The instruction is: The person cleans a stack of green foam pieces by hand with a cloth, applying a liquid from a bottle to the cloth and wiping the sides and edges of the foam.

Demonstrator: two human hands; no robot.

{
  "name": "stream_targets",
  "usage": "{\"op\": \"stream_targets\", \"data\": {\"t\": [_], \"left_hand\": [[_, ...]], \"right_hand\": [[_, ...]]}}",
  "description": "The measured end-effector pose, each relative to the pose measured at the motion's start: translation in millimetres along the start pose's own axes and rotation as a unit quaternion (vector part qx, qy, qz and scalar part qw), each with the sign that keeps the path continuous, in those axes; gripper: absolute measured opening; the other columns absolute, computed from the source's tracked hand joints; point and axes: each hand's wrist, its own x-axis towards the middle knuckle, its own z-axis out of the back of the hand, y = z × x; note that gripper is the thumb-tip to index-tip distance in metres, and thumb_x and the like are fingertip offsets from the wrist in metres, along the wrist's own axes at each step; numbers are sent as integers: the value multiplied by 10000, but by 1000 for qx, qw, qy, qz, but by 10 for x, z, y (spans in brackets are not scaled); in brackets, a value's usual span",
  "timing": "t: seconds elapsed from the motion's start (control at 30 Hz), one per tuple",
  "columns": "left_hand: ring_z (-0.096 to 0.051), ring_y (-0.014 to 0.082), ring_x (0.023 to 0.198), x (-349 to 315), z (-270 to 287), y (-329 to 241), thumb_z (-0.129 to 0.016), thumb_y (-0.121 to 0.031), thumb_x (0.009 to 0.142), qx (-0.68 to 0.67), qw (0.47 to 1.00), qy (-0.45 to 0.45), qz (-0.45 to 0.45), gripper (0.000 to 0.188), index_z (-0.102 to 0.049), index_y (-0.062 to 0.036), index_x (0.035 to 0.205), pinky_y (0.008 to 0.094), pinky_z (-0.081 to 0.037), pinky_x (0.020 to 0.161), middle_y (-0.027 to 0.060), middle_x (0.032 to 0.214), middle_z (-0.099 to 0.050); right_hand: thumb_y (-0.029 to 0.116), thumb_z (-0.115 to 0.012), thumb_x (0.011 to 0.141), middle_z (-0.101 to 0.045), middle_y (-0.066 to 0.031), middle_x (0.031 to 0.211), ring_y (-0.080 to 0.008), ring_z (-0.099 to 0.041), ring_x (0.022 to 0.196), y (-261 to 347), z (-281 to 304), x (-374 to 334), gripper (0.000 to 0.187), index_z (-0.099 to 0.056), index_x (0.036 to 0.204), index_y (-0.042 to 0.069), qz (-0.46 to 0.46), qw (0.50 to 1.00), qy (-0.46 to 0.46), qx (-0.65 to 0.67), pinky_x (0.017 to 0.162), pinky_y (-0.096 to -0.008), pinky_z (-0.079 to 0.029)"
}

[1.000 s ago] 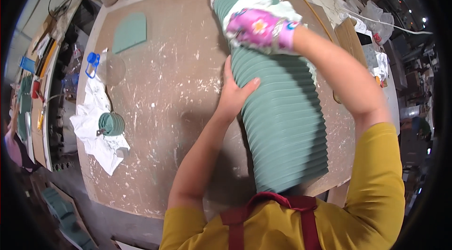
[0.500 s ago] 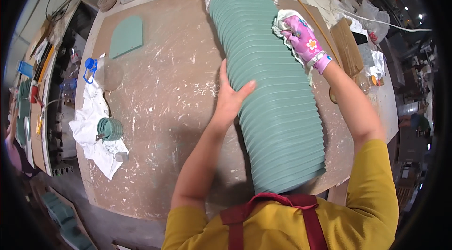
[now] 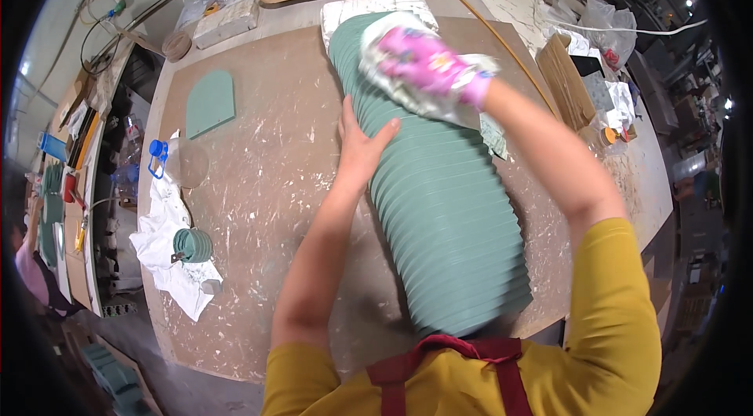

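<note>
The ribbed green stack (image 3: 447, 212) lies lengthwise in front of me on the brown table (image 3: 267, 259). Its long axis runs away from my chest, leaning left as it goes: the near end sits just in front of my dark red apron (image 3: 451, 345), and the far end points to the back of the table, where it meets a white block (image 3: 392, 3); I cannot tell whether it rests on it. The ridges cross that axis from side to side.

My left hand (image 3: 363, 151) is open and bare, fingers along the stack's left flank and thumb spread over its edge. My right hand (image 3: 420, 59), in a pink flowered glove, grips a white cloth (image 3: 392, 94) against the stack's top near the far end; blur hides the fingertips.

Left of the stack, well apart, lies a flat green plate (image 3: 210, 105), its rounded end pointing away from me. On the right, a thin wooden stick (image 3: 502, 51) slants past the far end.
</note>
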Motion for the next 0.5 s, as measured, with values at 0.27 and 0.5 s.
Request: {"op": "stream_targets", "data": {"t": [0.27,0.5], "left_hand": [[-249,360,1343,-92,-73,-163,-730,-296,783,-74,997,-8,34,907,-198,30,1441,427,-276,1097,248,1433,-227],[-249,361,1339,-37,-85,5,-730,-307,784,-77,997,-3,15,907,-198,23,1440,436,-272,1098,244,1430,-226]], "right_hand": [[188,-538,935,-621,-124,1018,-257,-644,894,-1203,503,-348,226,-582,1125,73,-89,969,-14,-232,819,-376,-536],[212,-523,925,-595,-156,1088,-288,-619,962,-184,91,-101,306,-567,1202,91,1,1000,23,-2,805,-367,-538]]}}
